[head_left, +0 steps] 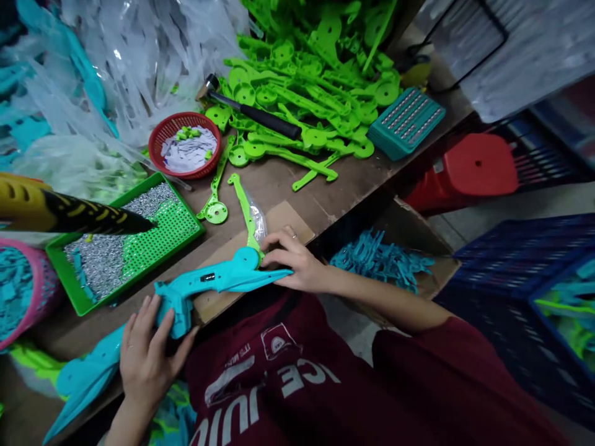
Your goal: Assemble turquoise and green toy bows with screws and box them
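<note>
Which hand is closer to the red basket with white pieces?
The right hand. It rests on the teal plastic part, below and right of the red basket. The left hand lies farther down, near the table edge.
</note>
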